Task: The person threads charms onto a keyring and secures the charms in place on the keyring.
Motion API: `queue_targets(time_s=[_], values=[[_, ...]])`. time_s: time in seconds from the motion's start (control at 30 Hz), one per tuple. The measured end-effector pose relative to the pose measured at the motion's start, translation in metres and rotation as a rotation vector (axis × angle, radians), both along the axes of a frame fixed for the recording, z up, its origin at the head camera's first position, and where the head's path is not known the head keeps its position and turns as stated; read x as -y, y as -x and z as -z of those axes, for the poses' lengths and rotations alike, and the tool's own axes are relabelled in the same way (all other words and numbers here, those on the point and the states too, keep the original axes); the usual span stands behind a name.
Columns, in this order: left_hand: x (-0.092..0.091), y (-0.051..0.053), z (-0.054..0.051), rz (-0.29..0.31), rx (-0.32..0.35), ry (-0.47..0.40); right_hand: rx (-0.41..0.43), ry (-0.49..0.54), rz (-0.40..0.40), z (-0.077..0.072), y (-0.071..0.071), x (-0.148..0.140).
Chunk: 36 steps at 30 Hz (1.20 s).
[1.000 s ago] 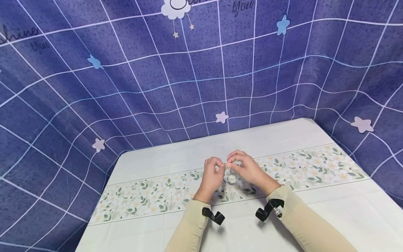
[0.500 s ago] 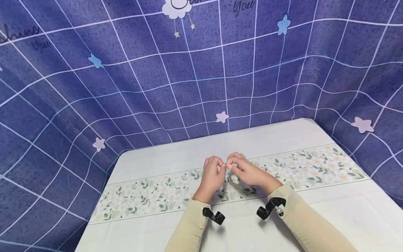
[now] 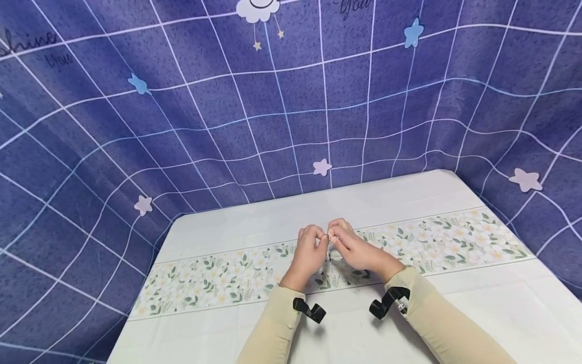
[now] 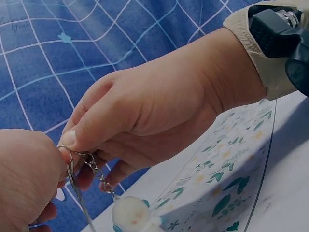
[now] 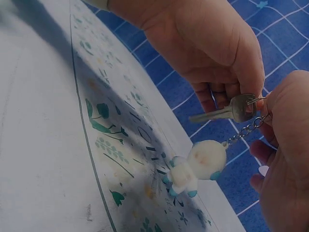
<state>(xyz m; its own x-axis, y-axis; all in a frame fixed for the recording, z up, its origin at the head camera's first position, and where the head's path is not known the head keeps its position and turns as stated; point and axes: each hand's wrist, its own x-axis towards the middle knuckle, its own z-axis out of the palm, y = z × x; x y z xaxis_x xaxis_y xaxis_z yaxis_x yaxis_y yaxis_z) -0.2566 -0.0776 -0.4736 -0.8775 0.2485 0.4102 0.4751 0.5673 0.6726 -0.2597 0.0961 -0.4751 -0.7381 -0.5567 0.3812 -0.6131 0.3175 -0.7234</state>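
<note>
Metal key on a thin wire ring, held up between two hands. In the right wrist view it lies right of centre, long axis close to level: the bow sits at the right by the ring, and the blade points left, its tip dipping slightly. In the left wrist view it appears at lower left, nearly edge-on, pointing down and a little right. The left hand and the right hand both pinch the ring, fingertips close together. The head view shows them meeting just below and right of centre, over the flowered band of the tabletop; the key is too small to make out there. From the ring a short chain runs to a pale figure with teal patches, slanting from its head at upper right to lower left.
</note>
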Motion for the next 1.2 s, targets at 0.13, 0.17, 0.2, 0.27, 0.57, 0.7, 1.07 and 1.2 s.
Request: queue_targets(time_s=[0.13,0.17,0.2,0.27,0.57,0.7,1.07,1.2], values=[[-0.002,-0.001,0.000,0.000,0.013,-0.018,-0.028,0.001,0.008,0.000,0.000,0.000],[-0.002,-0.001,0.000,-0.001,0.016,-0.022,-0.036,0.002,0.011,0.001,-0.001,0.001],[-0.002,-0.001,0.000,-0.001,0.024,-0.030,-0.049,0.008,0.013,0.001,-0.001,0.001],[-0.003,-0.001,-0.001,0.000,0.038,-0.045,-0.088,0.012,0.028,0.002,-0.001,0.002],[-0.001,-0.001,-0.002,0.045,0.079,-0.110,-0.383,0.005,0.115,0.007,0.001,0.007],[0.000,0.000,-0.002,0.082,0.106,-0.163,-0.287,0.064,0.090,0.006,0.002,0.006],[-0.002,-0.003,-0.005,0.044,0.223,-0.177,-0.266,0.016,0.136,0.001,-0.001,0.004],[0.000,0.000,-0.006,0.049,0.138,-0.109,-0.286,-0.072,0.167,-0.004,-0.001,0.003]])
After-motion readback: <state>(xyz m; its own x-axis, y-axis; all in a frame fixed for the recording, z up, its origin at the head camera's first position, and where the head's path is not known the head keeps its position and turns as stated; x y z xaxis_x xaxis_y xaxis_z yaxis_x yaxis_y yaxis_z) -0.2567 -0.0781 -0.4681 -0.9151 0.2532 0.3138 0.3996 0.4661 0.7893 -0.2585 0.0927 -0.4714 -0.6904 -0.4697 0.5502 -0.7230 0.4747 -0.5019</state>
